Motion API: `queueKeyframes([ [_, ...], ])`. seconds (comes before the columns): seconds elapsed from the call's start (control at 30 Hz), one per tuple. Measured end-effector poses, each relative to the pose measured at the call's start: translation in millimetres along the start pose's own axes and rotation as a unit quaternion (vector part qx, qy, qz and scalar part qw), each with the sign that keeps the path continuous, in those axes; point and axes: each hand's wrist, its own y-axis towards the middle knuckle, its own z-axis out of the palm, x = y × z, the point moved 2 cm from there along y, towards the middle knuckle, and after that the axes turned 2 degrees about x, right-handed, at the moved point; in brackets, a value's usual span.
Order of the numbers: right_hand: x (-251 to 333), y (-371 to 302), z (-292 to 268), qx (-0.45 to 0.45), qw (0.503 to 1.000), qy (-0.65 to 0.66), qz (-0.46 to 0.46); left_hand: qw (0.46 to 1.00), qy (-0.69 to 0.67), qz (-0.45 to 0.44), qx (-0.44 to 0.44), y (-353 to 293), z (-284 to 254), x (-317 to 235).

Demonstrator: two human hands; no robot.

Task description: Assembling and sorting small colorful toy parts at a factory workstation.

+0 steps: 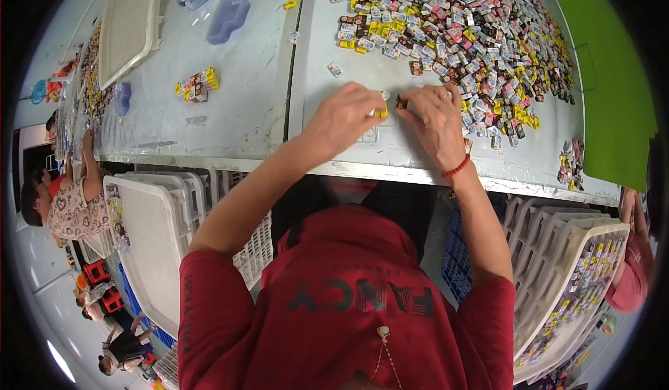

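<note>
My left hand (343, 121) is over the pale table close to its front edge, fingers closed on a small yellow-and-white printed block (382, 110). Just right of it, my right hand (435, 117) pinches a small dark brown block (401, 102). The two hands are slightly apart, with their fingertips facing each other. Beyond my right hand spreads a big heap of similar small blocks (453, 31) in white, yellow, pink and brown. One loose white block (335, 69) lies beyond my left hand. A faint clear outline (369, 135) shows under my hands, too unclear to name.
Left of the table seam sit a cluster of blocks (199, 86), blue plastic trays (228, 17) and a white tray (131, 27). A green board (606, 76) stands at right. Stacked white crates (150, 243) flank me, some right ones (550, 278) holding blocks. Another person (73, 205) works at left.
</note>
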Motion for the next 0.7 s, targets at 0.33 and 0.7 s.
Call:
queueKeyframes([
  [0.33, 17, -18, 14, 0.028, 1.0, 0.0, 0.013, 1.0, 0.003, 0.003, -0.008, -22, 12, 2],
  [0.7, 32, -24, 28, -0.02, 0.999, 0.01, 0.03, 0.949, -0.14, -0.238, -0.153, -15, 14, 18],
])
